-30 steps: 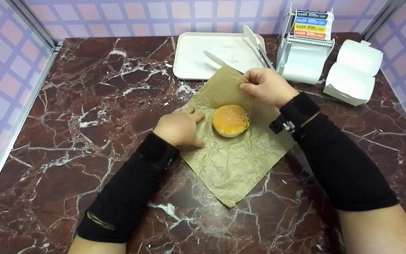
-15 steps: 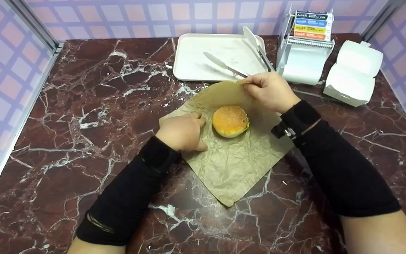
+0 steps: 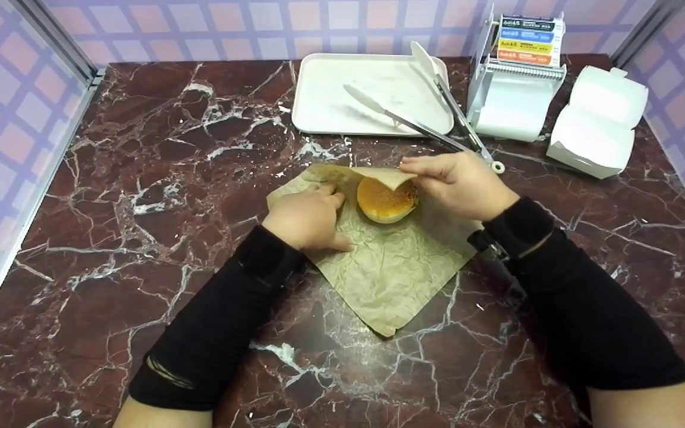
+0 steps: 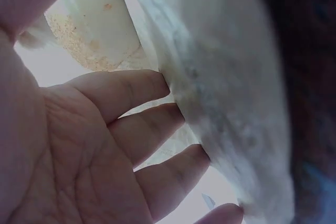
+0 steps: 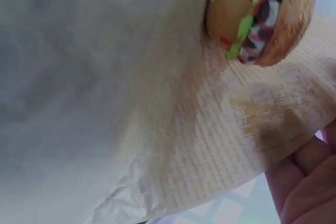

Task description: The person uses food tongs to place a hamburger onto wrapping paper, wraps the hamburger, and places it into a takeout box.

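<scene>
A hamburger (image 3: 384, 205) with a sesame bun rests on a creased sheet of brown wrapping paper (image 3: 390, 279). The paper's far corner is lifted and folds over the bun's back part. My right hand (image 3: 464, 184) pinches that corner between thumb and fingers. On the left side of the paper, my left hand (image 3: 307, 220) rests with fingers extended beside the burger. In the left wrist view the fingertips (image 4: 176, 113) touch the paper, near the bun (image 4: 100, 24). The burger's lettuce and patty layer (image 5: 257, 30) shows in the right wrist view.
Metal tongs (image 3: 431, 134) lie across a white tray (image 3: 330, 89) behind the paper. To their right stand a label dispenser (image 3: 515, 89) with coloured rolls and an open white burger box (image 3: 595, 131). A checked wall (image 3: 223, 30) borders the marble-patterned table (image 3: 122, 267).
My right hand has drawn the paper's far corner toward the front, down over the back of the bun. More of the tongs now shows. My left hand has hardly moved.
</scene>
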The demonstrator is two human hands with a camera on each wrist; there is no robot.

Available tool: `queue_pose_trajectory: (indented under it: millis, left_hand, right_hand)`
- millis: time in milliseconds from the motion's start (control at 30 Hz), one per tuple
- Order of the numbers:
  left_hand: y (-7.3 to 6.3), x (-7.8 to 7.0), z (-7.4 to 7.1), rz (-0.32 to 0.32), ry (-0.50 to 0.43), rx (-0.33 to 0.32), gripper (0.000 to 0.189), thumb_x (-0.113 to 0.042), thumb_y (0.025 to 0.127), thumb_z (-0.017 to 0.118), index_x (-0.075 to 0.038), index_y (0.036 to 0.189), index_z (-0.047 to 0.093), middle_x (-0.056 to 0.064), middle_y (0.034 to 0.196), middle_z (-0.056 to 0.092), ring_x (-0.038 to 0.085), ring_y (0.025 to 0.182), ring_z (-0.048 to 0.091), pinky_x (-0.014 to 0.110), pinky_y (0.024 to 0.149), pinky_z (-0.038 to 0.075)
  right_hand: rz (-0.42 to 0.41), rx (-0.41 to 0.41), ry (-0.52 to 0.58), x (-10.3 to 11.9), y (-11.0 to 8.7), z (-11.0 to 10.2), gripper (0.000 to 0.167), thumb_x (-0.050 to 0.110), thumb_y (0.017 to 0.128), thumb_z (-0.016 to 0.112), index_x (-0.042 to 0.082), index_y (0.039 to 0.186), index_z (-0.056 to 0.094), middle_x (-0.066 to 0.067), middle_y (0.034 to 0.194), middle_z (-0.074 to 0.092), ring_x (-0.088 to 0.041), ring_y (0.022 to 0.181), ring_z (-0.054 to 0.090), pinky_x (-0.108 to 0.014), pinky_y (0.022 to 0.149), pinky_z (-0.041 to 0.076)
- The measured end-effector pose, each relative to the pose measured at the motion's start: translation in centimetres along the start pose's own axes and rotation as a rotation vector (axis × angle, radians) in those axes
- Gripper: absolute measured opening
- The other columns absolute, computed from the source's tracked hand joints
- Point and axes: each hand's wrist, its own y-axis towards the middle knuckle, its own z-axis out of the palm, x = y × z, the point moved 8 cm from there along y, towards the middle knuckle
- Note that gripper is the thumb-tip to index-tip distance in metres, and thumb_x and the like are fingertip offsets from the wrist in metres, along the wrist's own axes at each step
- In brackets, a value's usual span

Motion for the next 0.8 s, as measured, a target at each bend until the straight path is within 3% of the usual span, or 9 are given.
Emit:
queue_pose_trajectory:
  millis: [200,367,533,700,800]
  left_hand:
    - [0.2,0.2,0.1,-0.014,0.003,0.017,0.109,-0.073,0.082,0.074,-0.018,0.166,0.032,0.003,0.177,0.019,0.030,0.162,0.024,0.064,0.118,0.042]
    - [0.3,0.5,0.1,-0.051,0.031,0.036,0.108,-0.076,0.082,0.072,-0.024,0.167,0.030,-0.001,0.177,0.021,0.029,0.162,0.023,0.077,0.114,0.036]
    - [0.3,0.5,0.0,-0.065,0.046,0.048,0.108,-0.078,0.082,0.070,-0.026,0.167,0.029,-0.002,0.177,0.020,0.028,0.163,0.023,0.079,0.113,0.035]
    - [-0.1,0.3,-0.5,-0.054,0.043,0.025,0.098,-0.075,0.082,0.072,-0.021,0.159,0.045,0.002,0.172,0.034,0.035,0.153,0.041,0.073,0.107,0.045]
    - [-1.0,0.3,-1.3,-0.042,0.023,0.006,0.071,-0.068,0.088,0.071,-0.016,0.135,0.067,0.007,0.154,0.058,0.035,0.130,0.063,0.065,0.100,0.055]
  right_hand:
    - [-0.049,0.038,-0.089,0.2,-1.1,0.8,0.035,0.004,0.098,0.066,0.017,0.129,0.075,-0.005,0.144,0.066,-0.028,0.133,0.065,-0.047,0.113,0.052]
    - [-0.138,0.062,-0.157,0.6,-1.8,1.5,0.037,0.004,0.097,0.068,0.018,0.131,0.074,-0.007,0.147,0.064,-0.032,0.138,0.061,-0.053,0.118,0.046]
    - [-0.239,0.079,-0.216,1.2,-2.2,2.0,0.035,0.005,0.097,0.070,0.016,0.130,0.075,-0.010,0.147,0.063,-0.035,0.139,0.060,-0.054,0.120,0.044]
    - [-0.259,0.109,-0.283,1.6,-2.4,2.4,0.035,0.007,0.096,0.071,0.019,0.129,0.076,-0.007,0.148,0.063,-0.035,0.141,0.057,-0.055,0.121,0.043]
    - [-0.272,0.126,-0.314,1.8,-2.6,2.6,0.037,0.007,0.096,0.071,0.019,0.131,0.075,-0.008,0.149,0.062,-0.038,0.142,0.056,-0.057,0.121,0.042]
